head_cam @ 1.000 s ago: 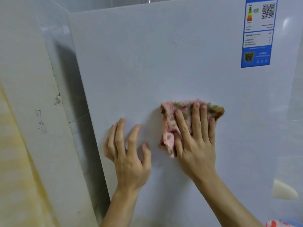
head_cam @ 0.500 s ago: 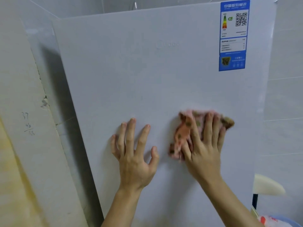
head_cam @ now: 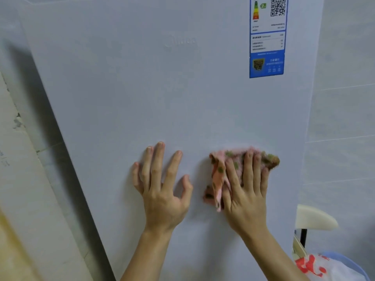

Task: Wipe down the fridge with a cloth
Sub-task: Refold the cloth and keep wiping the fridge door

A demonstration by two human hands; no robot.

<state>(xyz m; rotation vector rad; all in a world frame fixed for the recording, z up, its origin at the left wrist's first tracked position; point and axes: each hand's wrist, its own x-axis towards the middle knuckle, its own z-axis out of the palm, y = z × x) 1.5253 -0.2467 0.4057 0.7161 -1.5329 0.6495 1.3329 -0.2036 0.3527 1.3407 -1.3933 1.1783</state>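
The left hand [head_cam: 162, 191] rests spread and flat on the fridge [head_cam: 121, 88] door, and has slid a little rightward. Beside it the right hand [head_cam: 246, 191], fingers straight, presses the pink cloth [head_cam: 218, 177] against the door. The cloth has swept right and is now below the blue sticker [head_cam: 266, 63], so this stroke looks nearly finished.

Pink cloth [head_cam: 239, 161] with green spots, pale grey fridge [head_cam: 162, 88], blue-and-white label [head_cam: 266, 63].

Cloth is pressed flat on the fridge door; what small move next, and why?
Probably slide the right hand and its pink cloth toward the right edge of the fridge; bare door lies there, while the left hand rests on it.
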